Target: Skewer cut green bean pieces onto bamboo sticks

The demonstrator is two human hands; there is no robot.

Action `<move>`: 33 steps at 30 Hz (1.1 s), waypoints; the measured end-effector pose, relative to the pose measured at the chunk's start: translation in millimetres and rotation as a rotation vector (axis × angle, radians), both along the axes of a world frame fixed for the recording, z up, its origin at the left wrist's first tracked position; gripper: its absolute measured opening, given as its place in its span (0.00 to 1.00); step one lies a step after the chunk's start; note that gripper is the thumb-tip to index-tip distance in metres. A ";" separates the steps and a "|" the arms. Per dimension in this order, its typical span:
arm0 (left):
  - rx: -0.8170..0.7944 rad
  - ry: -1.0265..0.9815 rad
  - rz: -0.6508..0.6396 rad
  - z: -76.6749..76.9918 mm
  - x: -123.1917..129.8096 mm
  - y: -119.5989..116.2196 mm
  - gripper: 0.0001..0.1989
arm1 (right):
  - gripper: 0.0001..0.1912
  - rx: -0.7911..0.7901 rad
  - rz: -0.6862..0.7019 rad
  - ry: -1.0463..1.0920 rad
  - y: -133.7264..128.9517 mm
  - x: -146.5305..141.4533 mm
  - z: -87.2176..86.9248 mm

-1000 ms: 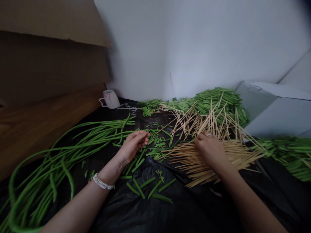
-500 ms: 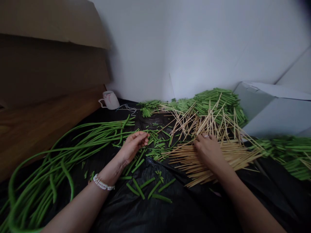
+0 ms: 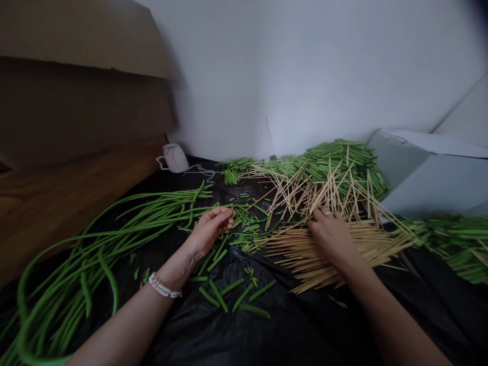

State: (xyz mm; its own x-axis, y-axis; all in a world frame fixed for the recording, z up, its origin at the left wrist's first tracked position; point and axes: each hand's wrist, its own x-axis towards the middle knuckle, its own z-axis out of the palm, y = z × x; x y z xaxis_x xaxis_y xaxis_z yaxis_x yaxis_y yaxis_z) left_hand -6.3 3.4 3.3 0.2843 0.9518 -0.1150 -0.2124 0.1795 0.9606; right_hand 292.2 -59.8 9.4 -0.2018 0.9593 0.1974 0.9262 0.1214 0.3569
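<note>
My left hand [image 3: 214, 227], with a beaded bracelet at its wrist, is held above the short cut green bean pieces [image 3: 247, 235]; its fingers are pinched together, and what they hold, if anything, is too small to tell. My right hand [image 3: 331, 236] rests on the far side of a pile of thin wooden sticks [image 3: 297, 259], fingers curled down and their tips hidden among the sticks. Long green beans [image 3: 141, 218] lie in a curving bundle on the left. Several loose bean pieces [image 3: 240, 297] are spread on the black plastic sheet [image 3: 213, 335] nearer me.
A white mug [image 3: 175, 158] stands at the back left beside a cardboard box [image 3: 84, 101]. Bundled beans on sticks [image 3: 339, 157] are heaped against the wall, more [image 3: 453, 241] lie at the right, near a pale box [image 3: 438, 173].
My right hand has shifted very slightly to the right over the sticks. My left hand keeps its pinched pose in nearly the same place.
</note>
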 end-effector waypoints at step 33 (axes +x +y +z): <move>0.003 0.012 0.012 -0.8 -0.7 0.7 0.11 | 0.07 0.103 0.183 0.176 -5.8 -24.2 3.5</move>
State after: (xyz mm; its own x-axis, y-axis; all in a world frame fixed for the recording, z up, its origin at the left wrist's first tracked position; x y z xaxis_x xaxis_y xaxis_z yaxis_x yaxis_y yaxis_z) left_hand -7.0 4.1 2.4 0.2714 0.9555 -0.1157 -0.2033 0.1744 0.9635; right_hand 268.0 -65.7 12.9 -0.3244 0.8830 0.3392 0.9409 0.2644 0.2116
